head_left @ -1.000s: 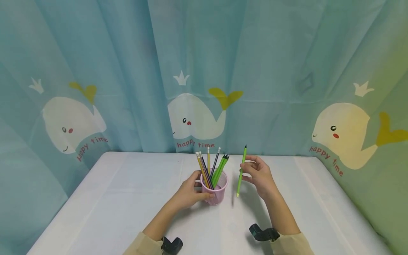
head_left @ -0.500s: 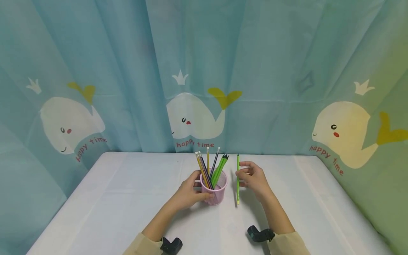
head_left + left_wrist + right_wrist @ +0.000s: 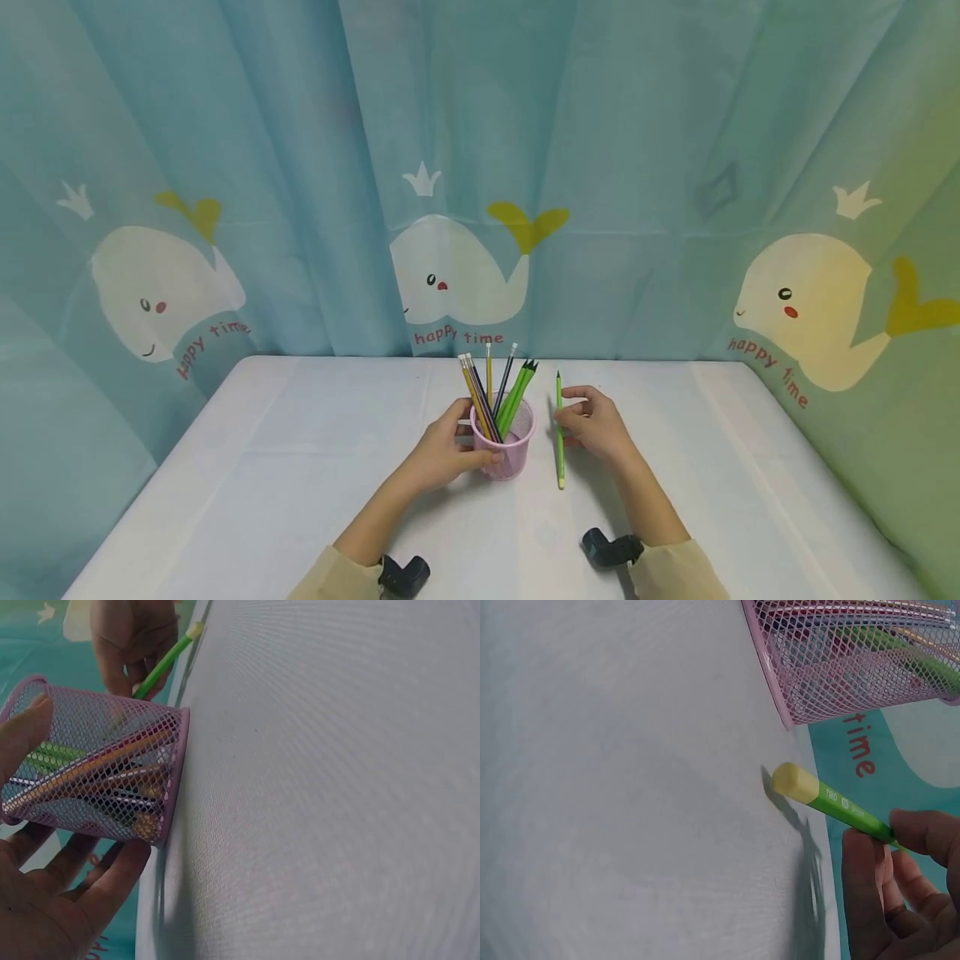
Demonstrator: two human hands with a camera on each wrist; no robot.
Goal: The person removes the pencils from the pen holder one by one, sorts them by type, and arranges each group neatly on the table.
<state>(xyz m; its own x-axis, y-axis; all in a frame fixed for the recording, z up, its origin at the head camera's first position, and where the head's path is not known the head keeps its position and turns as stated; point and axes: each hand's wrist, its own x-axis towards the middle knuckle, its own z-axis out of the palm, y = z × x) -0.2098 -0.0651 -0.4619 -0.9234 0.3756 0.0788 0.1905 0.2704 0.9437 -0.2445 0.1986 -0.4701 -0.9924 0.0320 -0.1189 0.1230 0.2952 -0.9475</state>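
My left hand (image 3: 440,451) grips a pink mesh pencil cup (image 3: 512,461) from its left side, thumb across the front and fingers around the back. Inside the cup lean several pencils: yellow and dark ones with white eraser ends up, and green ones (image 3: 517,400) with black tips up. To the right of the cup, my right hand (image 3: 597,425) pinches a green pencil (image 3: 560,454) between thumb and fingers. That pencil stands nearly upright, dark point up and pale yellow end down. In the right wrist view its yellow end (image 3: 795,782) is close over the tabletop, beside its shadow.
A white-covered table (image 3: 300,467) spreads around both hands. Behind it hangs a blue-green curtain (image 3: 637,275) with printed whales, close to the table's back edge. Dark bands with camera mounts (image 3: 405,577) sit on both wrists.
My right hand has moved a little left and down with the green pencil, which has gone from slanted to nearly vertical. The left hand keeps its grip on the cup, which stays in place.
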